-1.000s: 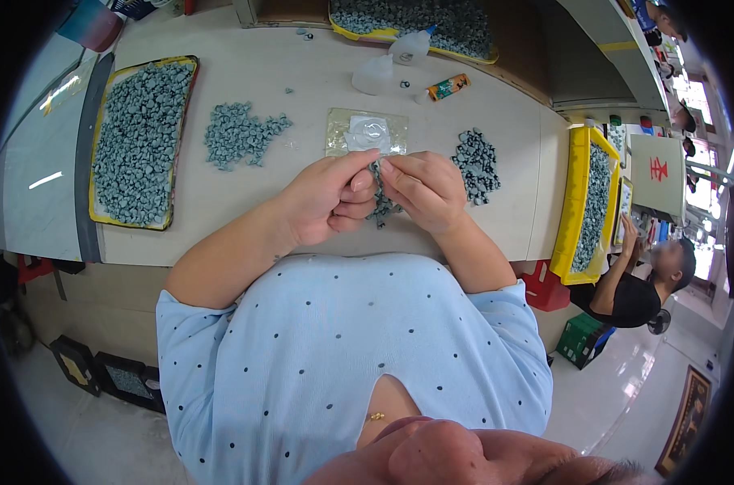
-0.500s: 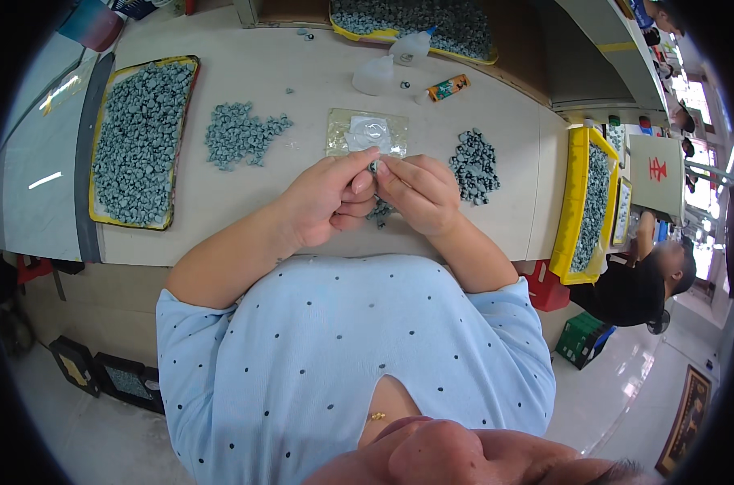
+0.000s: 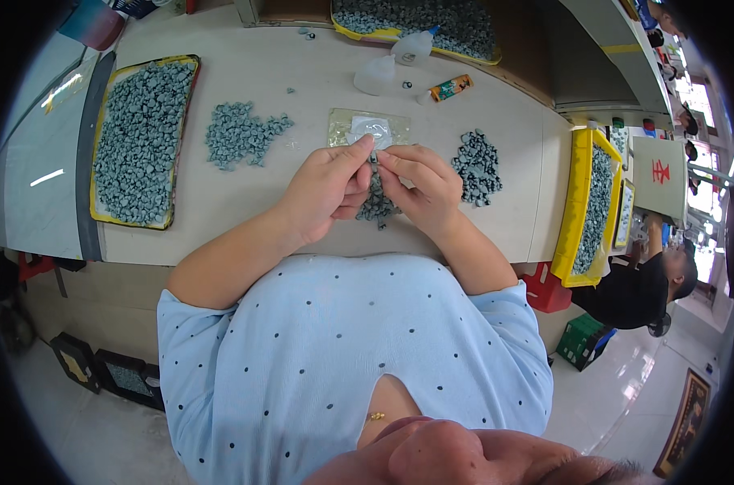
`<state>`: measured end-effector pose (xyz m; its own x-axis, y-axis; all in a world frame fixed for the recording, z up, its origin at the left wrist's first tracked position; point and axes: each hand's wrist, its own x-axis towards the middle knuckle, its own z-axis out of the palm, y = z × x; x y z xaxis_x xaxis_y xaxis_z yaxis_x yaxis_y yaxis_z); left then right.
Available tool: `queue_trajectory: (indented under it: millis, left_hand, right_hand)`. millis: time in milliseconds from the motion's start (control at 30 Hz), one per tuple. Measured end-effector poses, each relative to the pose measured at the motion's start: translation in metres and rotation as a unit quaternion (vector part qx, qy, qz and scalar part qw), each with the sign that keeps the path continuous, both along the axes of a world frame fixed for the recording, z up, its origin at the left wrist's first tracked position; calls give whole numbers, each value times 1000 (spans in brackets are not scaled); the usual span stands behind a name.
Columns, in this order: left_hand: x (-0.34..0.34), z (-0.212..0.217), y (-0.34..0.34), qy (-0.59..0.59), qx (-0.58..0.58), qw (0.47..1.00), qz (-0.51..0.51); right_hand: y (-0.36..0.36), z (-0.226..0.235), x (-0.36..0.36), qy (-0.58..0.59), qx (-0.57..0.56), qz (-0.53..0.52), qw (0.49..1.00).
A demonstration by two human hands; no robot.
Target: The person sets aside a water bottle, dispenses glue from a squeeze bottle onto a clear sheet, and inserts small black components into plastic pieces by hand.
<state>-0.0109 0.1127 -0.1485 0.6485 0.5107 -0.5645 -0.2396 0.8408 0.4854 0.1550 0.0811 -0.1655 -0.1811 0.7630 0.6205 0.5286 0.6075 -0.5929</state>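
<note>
My left hand [image 3: 328,190] and my right hand [image 3: 425,184] meet above the table, both with fingers closed in a pinch. Between the fingertips sits a small dark grey-green piece [image 3: 373,157], too small to make out further. Under the hands lies a small pile of grey-green pieces [image 3: 376,207], partly covered by them. Just beyond the fingertips, a clear round dish [image 3: 372,128] rests on white paper over a yellowish flat pad [image 3: 340,129].
Loose piles of pieces lie to the left [image 3: 244,136] and right [image 3: 476,170]. Filled trays stand at the far left [image 3: 178,162], at the back [image 3: 367,35] and at the right [image 3: 567,234]. Squeeze bottles [image 3: 375,77] and an orange-green tube [image 3: 451,87] stand behind. Another person [image 3: 638,283] works at the right.
My hands have shifted slightly, with the left thumb raised and the fingers a little further apart. More of the pile beneath them shows.
</note>
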Motion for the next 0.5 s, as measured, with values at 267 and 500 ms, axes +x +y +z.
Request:
queue_trajectory:
  millis: [267, 500]
  left_hand:
    - [3, 2, -2, 18, 1, 1000, 7]
    - [-5, 1, 0, 17, 10, 1000, 3]
  right_hand:
    - [-1, -2, 1, -14, 6, -5, 1000]
    - [-3, 3, -9, 51, -86, -32, 995]
